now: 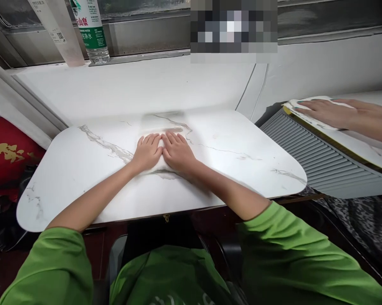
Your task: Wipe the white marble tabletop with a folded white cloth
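A white folded cloth (pixel 160 167) lies on the white marble-patterned table (pixel 241 144), near its middle. My left hand (pixel 148 151) rests flat on the cloth's left part, palm down with the fingers stretched forward. Beside it, my right hand (pixel 178 151) presses flat on the right part, its fingers slightly spread. The two thumbs nearly touch over the cloth. Both palms hide much of the cloth, and its pale colour blends into the tabletop.
At the right, another person's hands (pixel 333 112) lie on a white cloth (pixel 326 123) over a second table with a ribbed grey side (pixel 305 144). A water bottle (pixel 93 36) and a tall translucent container (pixel 63 34) stand on the window ledge. A red bag (pixel 12 152) is at left.
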Available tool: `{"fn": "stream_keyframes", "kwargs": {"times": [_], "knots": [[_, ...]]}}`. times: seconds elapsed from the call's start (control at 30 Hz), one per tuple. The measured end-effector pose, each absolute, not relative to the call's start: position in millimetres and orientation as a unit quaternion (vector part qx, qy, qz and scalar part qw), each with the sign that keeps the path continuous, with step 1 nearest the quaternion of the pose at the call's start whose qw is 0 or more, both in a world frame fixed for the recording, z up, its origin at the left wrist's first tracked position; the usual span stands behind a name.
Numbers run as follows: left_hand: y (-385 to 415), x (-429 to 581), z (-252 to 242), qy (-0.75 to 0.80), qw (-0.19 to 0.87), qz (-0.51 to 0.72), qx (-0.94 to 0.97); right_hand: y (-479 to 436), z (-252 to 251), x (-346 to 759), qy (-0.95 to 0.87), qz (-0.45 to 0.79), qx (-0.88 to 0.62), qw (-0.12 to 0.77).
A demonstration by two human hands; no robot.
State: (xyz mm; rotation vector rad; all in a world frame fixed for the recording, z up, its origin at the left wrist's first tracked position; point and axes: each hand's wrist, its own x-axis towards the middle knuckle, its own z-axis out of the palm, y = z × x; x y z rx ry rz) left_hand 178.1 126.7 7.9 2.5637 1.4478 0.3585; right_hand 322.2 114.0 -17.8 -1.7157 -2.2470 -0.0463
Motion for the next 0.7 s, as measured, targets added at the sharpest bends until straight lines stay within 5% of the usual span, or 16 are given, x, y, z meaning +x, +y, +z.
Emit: {"fn": "stream_keyframes", "kwargs": {"times": [0.37, 0.7], "knots": [[20.0, 131.5, 11.3, 0.502, 0.079, 0.094, 0.856, 10.5, -8.8, 279.7, -0.830, -0.054, -0.537, 0.140], [83.1, 126.3, 11.1, 0.556, 0.100, 0.113, 0.817, 83.1, -5.5, 262.1, -0.833, 0.003, -0.532, 0.151]]}}
